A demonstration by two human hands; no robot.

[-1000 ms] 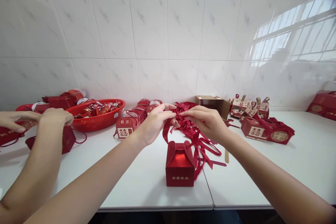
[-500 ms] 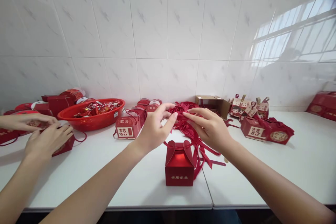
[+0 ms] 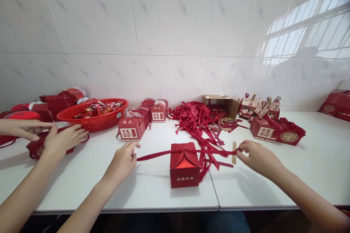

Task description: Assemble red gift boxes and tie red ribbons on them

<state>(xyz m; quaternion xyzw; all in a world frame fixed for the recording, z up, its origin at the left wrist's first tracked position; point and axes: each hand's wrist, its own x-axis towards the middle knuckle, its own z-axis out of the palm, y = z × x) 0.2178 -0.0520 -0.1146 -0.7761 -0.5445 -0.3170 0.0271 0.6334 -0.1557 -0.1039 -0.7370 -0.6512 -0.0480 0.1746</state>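
A small red gift box (image 3: 185, 169) with gold characters stands upright near the table's front edge, its top flaps drawn together. Across its top runs a dark red ribbon (image 3: 155, 155), stretched out to both sides and crossed or knotted at the middle of the flaps. My left hand (image 3: 122, 162) is closed on the ribbon's left end. On the other side my right hand (image 3: 255, 157) pinches the right end, beside a flat gold strip (image 3: 234, 153) on the table. Behind the box lies a heap of loose red ribbons (image 3: 195, 116).
A co-worker's hands (image 3: 61, 138) handle a dark red box (image 3: 41, 143) at left. Behind them stands a red basin (image 3: 93, 123) of wrapped sweets. Several finished-looking boxes (image 3: 130, 129) stand left of the ribbons. A cardboard box (image 3: 232, 107) and more gift boxes (image 3: 276, 131) are at right.
My hands have moved down and apart, from together above the box to either side, pulling the ribbon taut. The box's flaps have closed together. The co-worker's box has tipped and shifted left.
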